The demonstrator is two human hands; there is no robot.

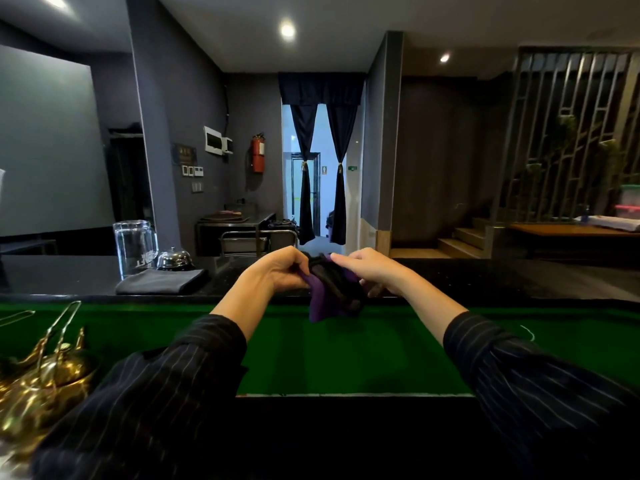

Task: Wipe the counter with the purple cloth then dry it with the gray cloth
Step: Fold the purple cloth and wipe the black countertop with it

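Note:
The purple cloth (320, 303) hangs bunched between both hands, above the near edge of the black counter (485, 277); part of it looks dark and crumpled. My left hand (282, 270) grips its left side with curled fingers. My right hand (370, 268) grips its right side, the index finger stretched over the top. The gray cloth (161, 281) lies folded flat on the counter to the left, apart from both hands.
A glass pitcher (135, 247) and a metal service bell (174, 259) stand just behind the gray cloth. A lower green surface (346, 351) runs below the counter edge. Brass tongs and vessels (45, 372) sit at the near left.

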